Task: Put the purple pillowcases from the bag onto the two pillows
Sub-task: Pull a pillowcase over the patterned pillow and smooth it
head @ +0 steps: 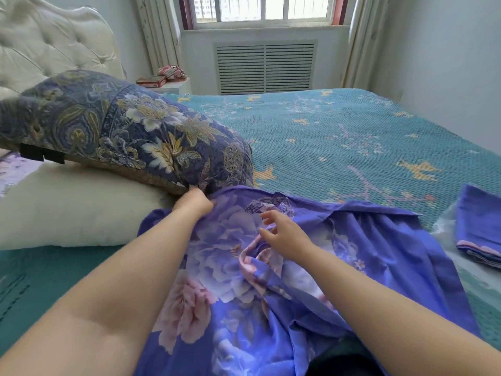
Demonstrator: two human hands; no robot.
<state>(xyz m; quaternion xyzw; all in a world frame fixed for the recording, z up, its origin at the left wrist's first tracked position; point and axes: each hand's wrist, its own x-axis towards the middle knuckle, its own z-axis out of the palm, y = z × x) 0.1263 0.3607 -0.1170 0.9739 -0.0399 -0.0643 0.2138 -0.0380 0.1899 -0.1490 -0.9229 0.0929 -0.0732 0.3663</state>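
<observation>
A purple pillowcase (339, 256) with pink and lilac flowers lies spread and rumpled on the bed in front of me. My left hand (193, 203) grips its far edge right at the corner of a blue paisley pillow (122, 126). That pillow lies on top of a bare white pillow (70, 204). My right hand (284, 234) hovers over the middle of the pillowcase with fingers spread and relaxed, touching the cloth lightly. A second purple pillowcase (479, 226) lies folded at the right edge.
The bed carries a teal patterned cover (339, 131). A cream tufted headboard (54, 42) stands at the left. A white nightstand (176, 85) with a red box and cloth stands by the radiator grille (265, 67) under the window.
</observation>
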